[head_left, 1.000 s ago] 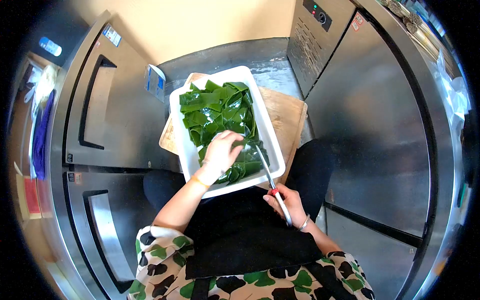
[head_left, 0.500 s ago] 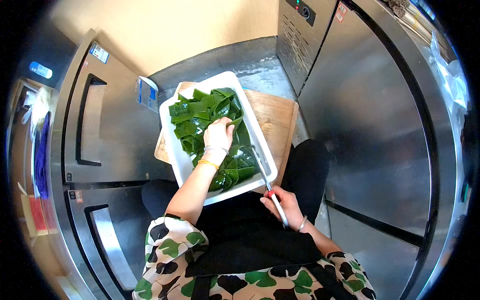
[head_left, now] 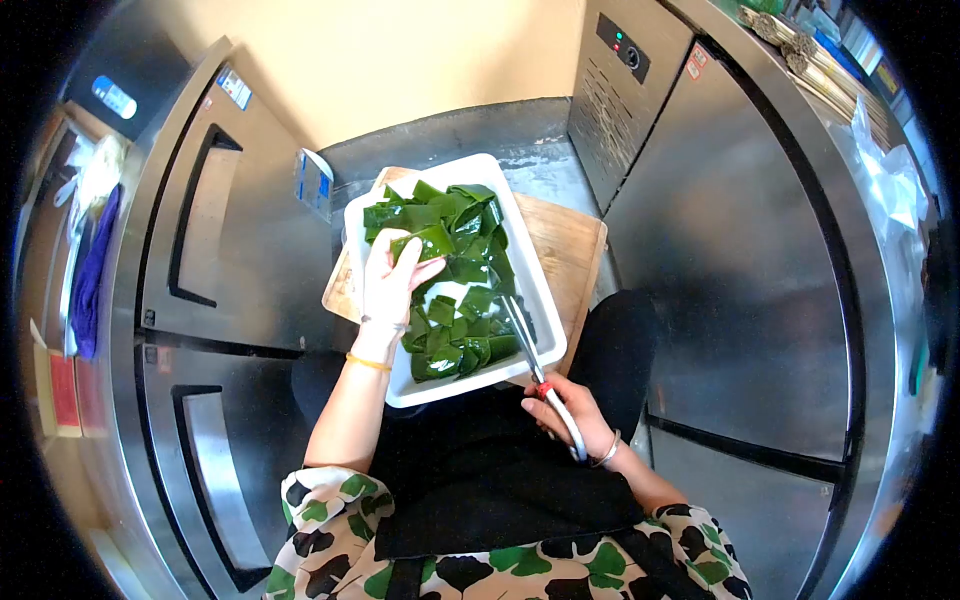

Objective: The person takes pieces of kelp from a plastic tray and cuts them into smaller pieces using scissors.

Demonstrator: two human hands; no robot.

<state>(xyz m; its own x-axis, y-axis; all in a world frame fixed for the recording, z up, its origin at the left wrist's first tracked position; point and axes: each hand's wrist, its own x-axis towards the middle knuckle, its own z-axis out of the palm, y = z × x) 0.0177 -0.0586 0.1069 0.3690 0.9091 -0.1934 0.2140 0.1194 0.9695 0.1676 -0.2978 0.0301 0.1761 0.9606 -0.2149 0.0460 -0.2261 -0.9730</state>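
Observation:
Glossy green leafy pieces (head_left: 470,235) lie heaped in a white tray (head_left: 548,318), with a bare patch of tray bottom between the upper and lower heaps. My left hand (head_left: 390,275) is over the tray's left side, thumb and fingers closed on a green piece (head_left: 428,242). At the tray's lower right corner, my right hand (head_left: 568,412) grips the white handles of scissors (head_left: 530,350). Their blades point up over the tray's right part and look slightly parted. Under the tray is a wooden board (head_left: 572,245).
Steel cabinets with doors stand at the left (head_left: 250,230) and right (head_left: 730,260). A beige wall (head_left: 400,60) is behind the tray. My knees are on both sides of the tray. A purple cloth (head_left: 95,270) hangs far left; a plastic bag (head_left: 885,185) is at the upper right.
My left hand has moved from the middle of the heap to the tray's left side, lifting a green piece. My right hand still holds the scissors near the lower right corner. The view has shifted slightly.

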